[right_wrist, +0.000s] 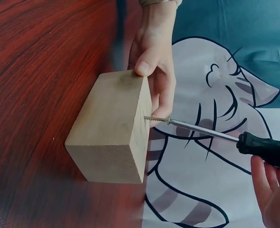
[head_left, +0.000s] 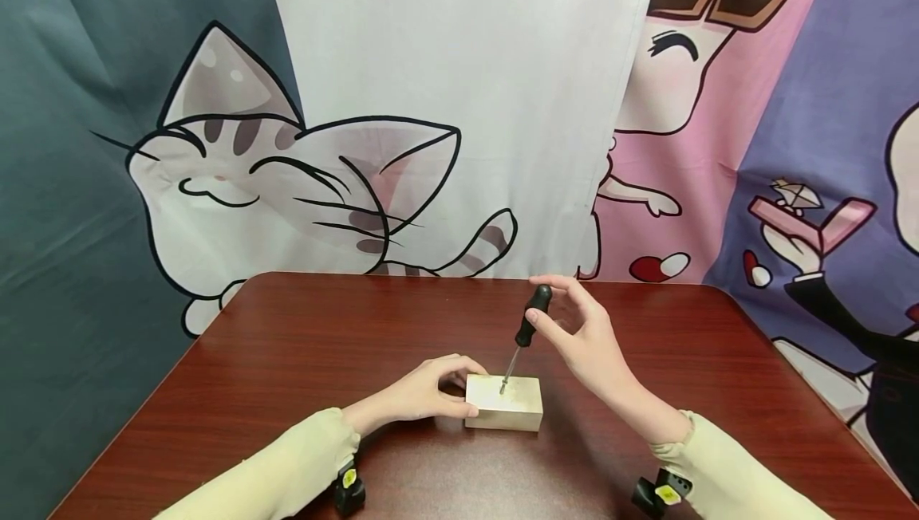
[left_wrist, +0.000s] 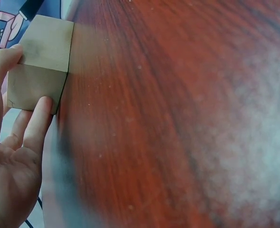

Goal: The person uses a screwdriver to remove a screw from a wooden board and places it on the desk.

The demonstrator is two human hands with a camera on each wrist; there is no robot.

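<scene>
A pale wooden block (head_left: 504, 419) lies on the table, and my left hand (head_left: 420, 392) grips its left end between thumb and fingers. In the right wrist view a screw (right_wrist: 155, 118) stands partly out of the block's top face. The tip of a screwdriver (head_left: 534, 317) with a black handle and a metal shaft meets the screw's head. My right hand (head_left: 587, 336) holds the handle with the thumb and fingers around it, and the tool leans a little to the right. The left wrist view shows the thumb on the block's upper edge and a finger on its end.
The reddish-brown wooden table (head_left: 323, 321) has rounded far corners. Behind it hangs a cloth (head_left: 459, 49) printed with a cartoon cat and figures. A black camera (head_left: 349, 490) sits on the left wrist, another camera (head_left: 656, 494) on the right.
</scene>
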